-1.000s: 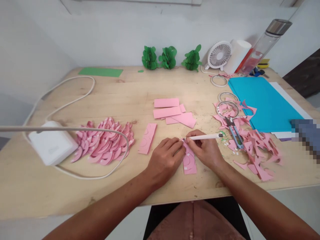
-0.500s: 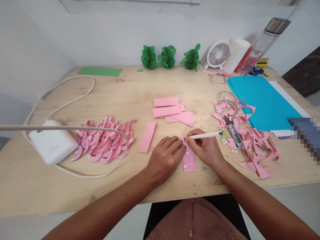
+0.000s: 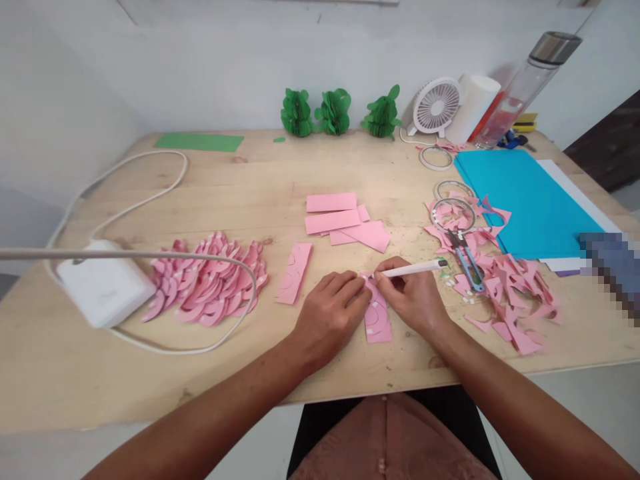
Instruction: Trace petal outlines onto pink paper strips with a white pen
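My right hand [image 3: 414, 291] is closed around a white pen [image 3: 413, 269], whose tip points left at the upper end of a pink paper strip [image 3: 379, 325]. Curved outlines are drawn on this strip. Across from it, my left hand [image 3: 333, 310] presses the strip's upper left part to the table with bent fingers held together. Those fingers cover part of the paper and what lies beneath them. Just left of my left hand lies another pink strip [image 3: 295, 273] with curved lines on it. Several plain pink strips [image 3: 333, 222] overlap beyond my hands.
Cut pink petal shapes [image 3: 215, 280] are heaped at left beside a white adapter [image 3: 107, 283] and its cable. At right, blue-handled snips [image 3: 470, 263] lie among pink scraps [image 3: 520, 303] and tape rolls [image 3: 453, 215]. Blue sheets [image 3: 530, 207], a fan [image 3: 437, 107] and green paper shapes [image 3: 334, 112] stand farther back.
The view has shifted very slightly. Both hands stay at the pink strip, and the pen's rear end sits a touch farther right and higher.
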